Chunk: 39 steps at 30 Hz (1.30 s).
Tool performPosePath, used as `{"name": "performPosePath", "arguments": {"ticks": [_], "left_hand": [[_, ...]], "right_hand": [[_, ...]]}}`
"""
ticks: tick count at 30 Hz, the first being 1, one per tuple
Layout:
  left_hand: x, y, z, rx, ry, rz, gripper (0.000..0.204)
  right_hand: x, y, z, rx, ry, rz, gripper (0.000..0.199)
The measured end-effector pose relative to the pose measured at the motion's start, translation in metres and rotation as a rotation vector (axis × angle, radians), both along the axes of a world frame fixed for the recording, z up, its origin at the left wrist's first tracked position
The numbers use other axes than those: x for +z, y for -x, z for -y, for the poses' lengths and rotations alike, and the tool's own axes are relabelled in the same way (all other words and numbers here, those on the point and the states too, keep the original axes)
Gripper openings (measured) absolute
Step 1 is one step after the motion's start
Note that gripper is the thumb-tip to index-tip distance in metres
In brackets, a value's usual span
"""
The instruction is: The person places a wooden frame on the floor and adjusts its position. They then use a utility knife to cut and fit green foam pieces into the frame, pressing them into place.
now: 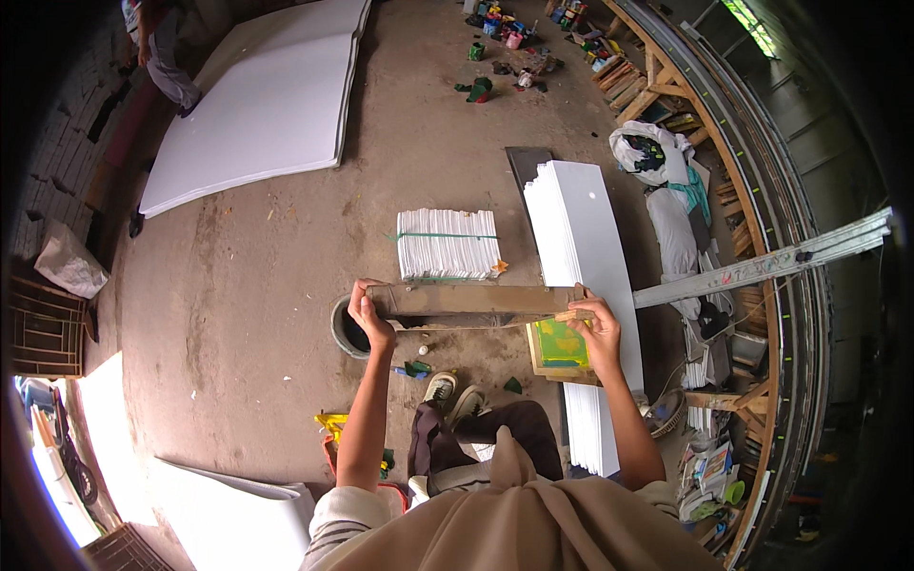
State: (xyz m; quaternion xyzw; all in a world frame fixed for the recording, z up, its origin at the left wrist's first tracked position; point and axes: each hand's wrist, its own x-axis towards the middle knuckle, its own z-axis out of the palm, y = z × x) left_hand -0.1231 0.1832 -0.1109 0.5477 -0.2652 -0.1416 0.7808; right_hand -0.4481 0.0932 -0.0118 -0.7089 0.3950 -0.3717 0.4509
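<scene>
A long, flat brown strip (pixel 476 302) stretches level in front of me, and its kind does not show clearly. Below it runs a thinner dark edge. My left hand (pixel 371 316) is closed round its left end, thumb and fingers bent over it. At the other end my right hand (pixel 600 331) grips it, with a short light-brown piece (pixel 572 315) by its fingers. Close under the right hand lies a frame with a green and yellow panel (pixel 562 344), on a long stack of white sheets (pixel 588 224). A grey bucket (pixel 343 328) stands beneath my left hand, partly covered.
A tied white stack (pixel 447 245) lies ahead on the concrete floor. Large white sheets (pixel 271 90) spread at the far left, near another person (pixel 169 62). Paint pots (pixel 514 40) stand far ahead. A metal bar (pixel 762 271) juts in from the right, beside cluttered shelving.
</scene>
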Motion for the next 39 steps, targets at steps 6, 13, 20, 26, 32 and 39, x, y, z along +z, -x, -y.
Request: {"name": "performPosePath", "arguments": {"ticks": [6,13,20,26,32,39], "left_hand": [[-0.005,0.013,-0.008,0.124,-0.067,-0.001,0.055],[-0.006,0.046,0.025,0.163,-0.094,0.068,0.055],[-0.132,0.096,0.092,0.202,-0.405,-0.232,0.047],[-0.244,0.139,0.154,0.183,-0.493,-0.146,0.040],[-0.384,0.142,0.171,0.343,-0.501,-0.285,0.041],[-0.476,0.077,0.214,0.438,-0.571,-0.229,0.066]], "right_hand": [[-0.017,-0.001,0.038,0.069,-0.096,0.020,0.022],[-0.060,0.034,0.100,0.151,-0.106,0.019,0.025],[-0.162,0.082,0.149,0.008,-0.309,0.110,0.021],[-0.292,0.114,0.175,-0.107,-0.330,-0.001,0.020],[-0.432,0.104,0.203,-0.098,-0.250,-0.159,0.019],[-0.510,0.029,0.269,-0.097,-0.331,0.134,0.028]]}}
